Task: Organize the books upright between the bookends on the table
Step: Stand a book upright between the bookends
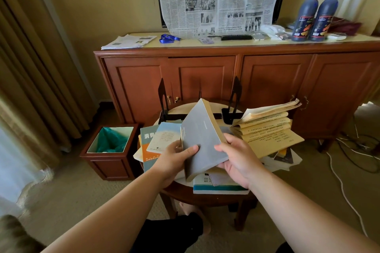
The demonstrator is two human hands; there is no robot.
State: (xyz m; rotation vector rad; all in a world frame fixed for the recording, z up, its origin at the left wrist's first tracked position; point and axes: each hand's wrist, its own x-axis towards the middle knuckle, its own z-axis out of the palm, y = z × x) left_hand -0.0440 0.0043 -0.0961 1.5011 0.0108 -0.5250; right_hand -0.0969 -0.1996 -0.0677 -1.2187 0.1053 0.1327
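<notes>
Both hands hold a grey paperback (202, 133) tilted up over the small round table (186, 190). My left hand (174, 159) grips its lower left edge, thumb on the cover. My right hand (238, 160) grips its lower right corner. Behind it stand two black bookends, the left bookend (162, 96) and the right bookend (234, 98), with nothing upright between them. Loose books lie flat around: a pale blue book (164, 136) at left, a stack of yellow booklets (269, 129) at right, a white and teal book (220, 188) at the front edge.
A wooden cabinet (236, 76) stands right behind the table, with two dark bottles (315, 13), a remote and papers on top. A wooden bin (111, 150) with a green liner sits on the floor at left. Cables (349, 170) trail on the carpet at right.
</notes>
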